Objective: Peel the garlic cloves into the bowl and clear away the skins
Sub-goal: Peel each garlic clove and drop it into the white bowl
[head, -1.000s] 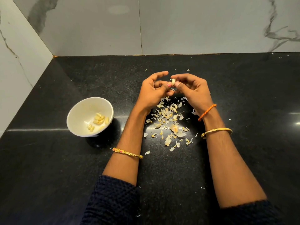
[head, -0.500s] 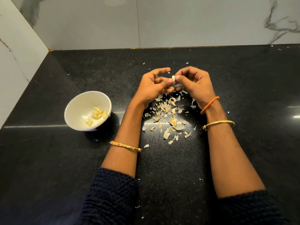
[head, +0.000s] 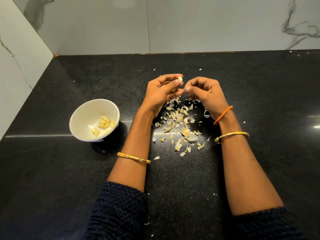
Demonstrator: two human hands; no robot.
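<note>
1. My counter (head: 52,170) is black polished stone, finely speckled and glossy enough to throw back streaks of light.
2. The walls (head: 190,23) behind are pale marble-look tiles with grey veins and a soft satin sheen.
3. The bowl (head: 81,116) is smooth white glazed ceramic.
4. The cloves in it (head: 104,124) look waxy and creamy yellow.
5. The skins (head: 180,129) are thin, dry, papery flakes, matt.
6. My sleeves (head: 119,210) are dark knitted cloth, bumpy and matt.
7. The bangles (head: 232,135) are shiny gold-coloured metal.
8. The orange band (head: 223,114) is twisted thread.
</note>
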